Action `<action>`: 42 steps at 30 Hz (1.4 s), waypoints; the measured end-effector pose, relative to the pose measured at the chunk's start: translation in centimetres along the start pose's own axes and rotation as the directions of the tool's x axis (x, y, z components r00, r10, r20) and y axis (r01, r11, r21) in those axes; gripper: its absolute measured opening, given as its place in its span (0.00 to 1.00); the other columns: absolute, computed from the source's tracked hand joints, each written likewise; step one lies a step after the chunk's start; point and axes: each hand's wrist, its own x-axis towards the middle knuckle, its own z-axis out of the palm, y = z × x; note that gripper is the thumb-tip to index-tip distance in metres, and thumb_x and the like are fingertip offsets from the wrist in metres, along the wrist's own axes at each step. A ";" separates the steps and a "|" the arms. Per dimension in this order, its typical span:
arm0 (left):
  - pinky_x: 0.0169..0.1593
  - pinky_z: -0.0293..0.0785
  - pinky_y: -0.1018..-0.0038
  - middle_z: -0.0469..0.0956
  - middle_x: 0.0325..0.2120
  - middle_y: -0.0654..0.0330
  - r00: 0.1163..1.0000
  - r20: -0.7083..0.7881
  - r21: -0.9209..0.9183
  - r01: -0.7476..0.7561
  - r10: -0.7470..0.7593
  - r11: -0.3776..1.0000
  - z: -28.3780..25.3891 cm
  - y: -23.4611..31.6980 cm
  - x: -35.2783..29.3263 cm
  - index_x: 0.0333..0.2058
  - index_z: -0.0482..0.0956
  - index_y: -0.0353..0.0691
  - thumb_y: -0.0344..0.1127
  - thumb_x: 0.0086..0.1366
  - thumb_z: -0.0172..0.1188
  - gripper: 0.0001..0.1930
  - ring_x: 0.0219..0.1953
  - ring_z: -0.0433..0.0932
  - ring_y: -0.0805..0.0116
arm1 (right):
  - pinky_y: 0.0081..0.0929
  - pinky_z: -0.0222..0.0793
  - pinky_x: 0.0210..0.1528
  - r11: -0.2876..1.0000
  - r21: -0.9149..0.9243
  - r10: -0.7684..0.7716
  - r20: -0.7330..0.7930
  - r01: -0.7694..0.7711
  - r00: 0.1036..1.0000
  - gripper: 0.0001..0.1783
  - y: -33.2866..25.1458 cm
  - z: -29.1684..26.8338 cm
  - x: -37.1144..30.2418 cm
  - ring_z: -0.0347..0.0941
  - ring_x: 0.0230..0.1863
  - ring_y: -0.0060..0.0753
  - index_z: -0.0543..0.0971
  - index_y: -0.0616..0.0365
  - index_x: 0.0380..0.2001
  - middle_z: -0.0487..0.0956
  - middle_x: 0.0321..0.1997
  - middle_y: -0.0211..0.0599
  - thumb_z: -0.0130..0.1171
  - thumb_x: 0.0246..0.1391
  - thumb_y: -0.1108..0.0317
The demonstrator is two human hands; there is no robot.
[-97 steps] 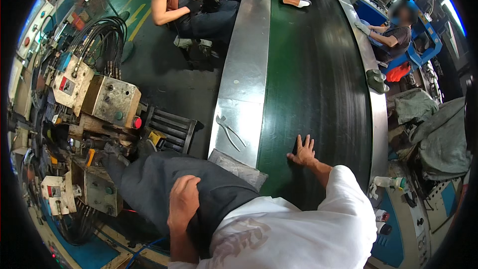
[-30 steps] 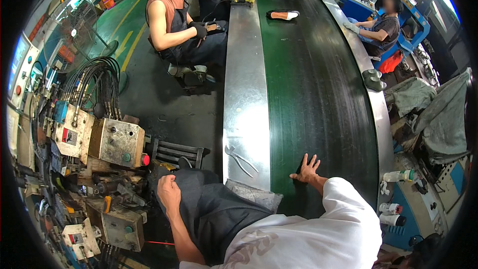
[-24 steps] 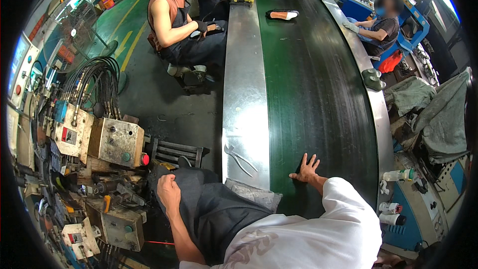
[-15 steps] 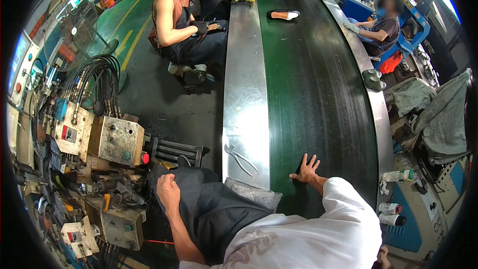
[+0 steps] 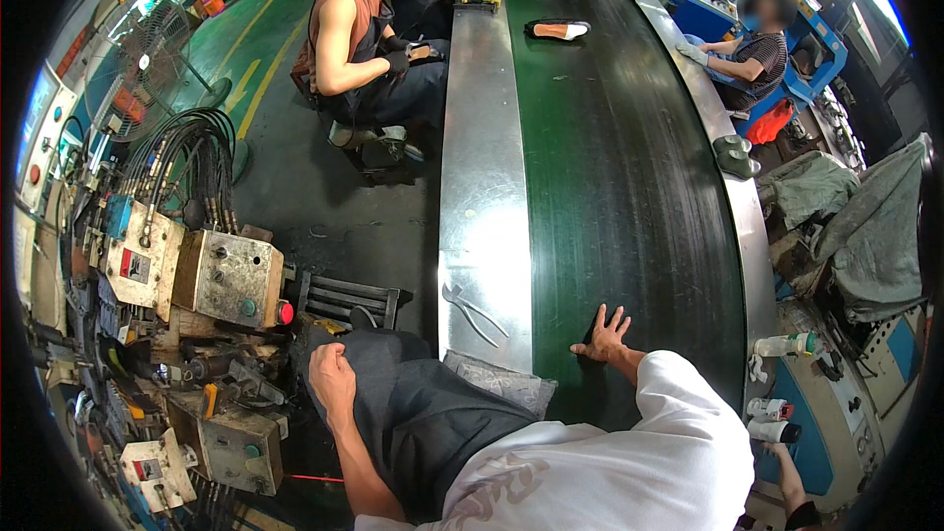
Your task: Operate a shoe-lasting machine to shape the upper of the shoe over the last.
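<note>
My right hand [image 5: 604, 340] lies spread on the dark conveyor belt [image 5: 629, 206], fingers apart and holding nothing. My left hand [image 5: 332, 374] is curled into a loose fist against the black apron [image 5: 393, 423] over my leg, and no object shows in it. Between the hands, on the metal ledge beside the belt, rest a pair of pliers [image 5: 474, 315] with open handles. A grey folded cloth [image 5: 501, 383] lies at the ledge's near end, close to my lap. Farther up the belt sits a dark shoe [image 5: 558, 30] with a pale insole.
A soiled machine with control boxes [image 5: 228, 278] and hoses stands at left. Co-workers sit on both sides of the belt; the left one holds a shoe [image 5: 425, 53]. Bottles [image 5: 772, 421] stand at right, near another person's arm [image 5: 790, 477]. Dark shoe-shaped blocks [image 5: 736, 156] rest on the right rim.
Another person's arm has come into view at the lower right, reaching toward the bottles. The co-worker at left has leaned slightly. Both my hands stay in place.
</note>
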 end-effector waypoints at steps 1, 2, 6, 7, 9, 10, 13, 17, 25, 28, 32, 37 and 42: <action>0.47 0.76 0.56 0.81 0.35 0.52 1.000 0.000 -0.001 -0.001 0.001 1.000 0.0 0.1 0.0 0.36 0.81 0.35 0.20 0.58 0.59 0.07 0.42 0.80 0.48 | 0.78 0.18 0.76 1.000 0.000 0.001 0.000 -0.001 1.000 0.80 0.0 0.0 0.0 0.10 0.78 0.86 0.26 0.62 0.78 0.20 0.78 0.81 0.69 0.51 0.28; 0.47 0.76 0.56 0.81 0.34 0.52 1.000 -0.006 0.001 -0.005 0.005 1.000 0.0 0.1 0.0 0.36 0.81 0.35 0.20 0.58 0.59 0.07 0.42 0.80 0.48 | 0.78 0.17 0.76 1.000 0.005 0.007 0.003 -0.007 1.000 0.80 0.1 0.0 0.0 0.10 0.78 0.86 0.25 0.62 0.78 0.20 0.78 0.81 0.69 0.51 0.28; 0.47 0.76 0.56 0.81 0.34 0.52 1.000 -0.002 0.006 0.003 -0.003 1.000 0.0 0.1 0.0 0.36 0.80 0.35 0.20 0.58 0.59 0.07 0.41 0.80 0.49 | 0.78 0.17 0.76 1.000 0.017 0.006 0.006 -0.006 1.000 0.80 0.1 0.2 -0.1 0.09 0.78 0.85 0.25 0.62 0.78 0.19 0.78 0.80 0.69 0.51 0.28; 0.47 0.76 0.56 0.81 0.34 0.52 1.000 -0.002 0.006 0.003 -0.003 1.000 0.0 0.1 0.0 0.36 0.80 0.35 0.20 0.58 0.59 0.07 0.41 0.80 0.49 | 0.78 0.17 0.76 1.000 0.017 0.007 0.006 -0.007 1.000 0.80 0.2 0.2 -0.1 0.09 0.78 0.85 0.25 0.62 0.78 0.19 0.78 0.80 0.69 0.51 0.28; 0.47 0.76 0.56 0.81 0.34 0.52 1.000 -0.016 0.008 -0.019 0.020 1.000 0.0 0.1 0.0 0.36 0.80 0.35 0.20 0.58 0.59 0.08 0.41 0.80 0.49 | 0.78 0.16 0.76 1.000 0.013 0.010 0.017 -0.010 1.000 0.80 0.2 0.3 0.0 0.08 0.78 0.84 0.25 0.62 0.78 0.19 0.79 0.80 0.70 0.51 0.28; 0.47 0.76 0.56 0.81 0.34 0.52 1.000 -0.016 0.008 -0.020 0.020 1.000 0.0 0.0 0.0 0.36 0.80 0.35 0.20 0.58 0.59 0.08 0.41 0.80 0.49 | 0.78 0.16 0.76 1.000 0.014 0.010 0.017 -0.010 1.000 0.80 0.2 0.4 0.0 0.08 0.78 0.84 0.25 0.62 0.78 0.19 0.79 0.80 0.70 0.51 0.28; 0.48 0.76 0.56 0.81 0.34 0.52 1.000 -0.004 0.010 -0.002 0.002 1.000 0.1 -0.1 0.0 0.36 0.81 0.35 0.19 0.57 0.59 0.08 0.41 0.80 0.49 | 0.78 0.16 0.76 1.000 0.016 -0.006 0.001 0.006 1.000 0.80 0.2 0.5 -0.1 0.08 0.78 0.84 0.25 0.62 0.78 0.19 0.78 0.80 0.70 0.50 0.28; 0.48 0.76 0.57 0.82 0.35 0.52 1.000 -0.011 0.000 -0.019 0.019 1.000 0.1 -0.2 0.0 0.36 0.81 0.35 0.19 0.56 0.59 0.09 0.42 0.80 0.48 | 0.79 0.15 0.76 1.000 -0.003 -0.015 0.001 0.015 1.000 0.80 0.3 0.6 -0.2 0.08 0.78 0.84 0.25 0.62 0.78 0.20 0.79 0.81 0.69 0.51 0.27; 0.48 0.76 0.57 0.82 0.35 0.52 1.000 -0.006 0.007 0.004 -0.004 1.000 0.2 -0.4 -0.1 0.36 0.81 0.34 0.19 0.57 0.59 0.08 0.42 0.80 0.48 | 0.78 0.15 0.76 1.000 0.015 -0.006 0.015 0.006 1.000 0.80 0.4 0.8 -0.6 0.08 0.78 0.83 0.25 0.62 0.78 0.21 0.79 0.80 0.68 0.50 0.26; 0.48 0.76 0.56 0.81 0.35 0.52 1.000 -0.015 0.003 -0.019 0.019 1.000 0.2 -0.4 -0.1 0.36 0.81 0.34 0.20 0.58 0.59 0.07 0.42 0.80 0.48 | 0.77 0.14 0.76 1.000 0.009 -0.003 0.014 0.003 1.000 0.81 0.4 0.9 -0.6 0.08 0.79 0.82 0.25 0.63 0.78 0.21 0.79 0.80 0.69 0.50 0.26; 0.47 0.76 0.56 0.81 0.35 0.52 1.000 -0.006 0.005 -0.009 0.009 1.000 0.1 -0.1 0.0 0.36 0.80 0.35 0.20 0.59 0.59 0.07 0.42 0.80 0.48 | 0.77 0.13 0.76 1.000 -0.011 -0.029 0.000 0.029 1.000 0.80 0.7 1.2 -0.6 0.09 0.79 0.81 0.26 0.65 0.78 0.22 0.79 0.80 0.68 0.51 0.26; 0.47 0.76 0.56 0.81 0.34 0.52 1.000 -0.007 0.006 -0.003 0.003 1.000 0.0 -0.2 0.0 0.36 0.80 0.35 0.20 0.59 0.58 0.07 0.41 0.80 0.48 | 0.77 0.12 0.76 0.999 -0.021 -0.033 -0.007 0.033 0.999 0.79 0.7 1.4 -0.8 0.09 0.80 0.80 0.27 0.65 0.78 0.24 0.80 0.80 0.67 0.52 0.26; 0.47 0.76 0.56 0.81 0.34 0.52 1.000 -0.014 -0.001 -0.010 0.010 1.000 0.1 -0.4 -0.2 0.36 0.80 0.35 0.20 0.58 0.59 0.08 0.41 0.80 0.48 | 0.77 0.12 0.76 0.999 -0.023 -0.029 0.004 0.029 1.000 0.80 0.6 1.1 -1.4 0.09 0.80 0.79 0.26 0.67 0.78 0.24 0.80 0.79 0.66 0.52 0.25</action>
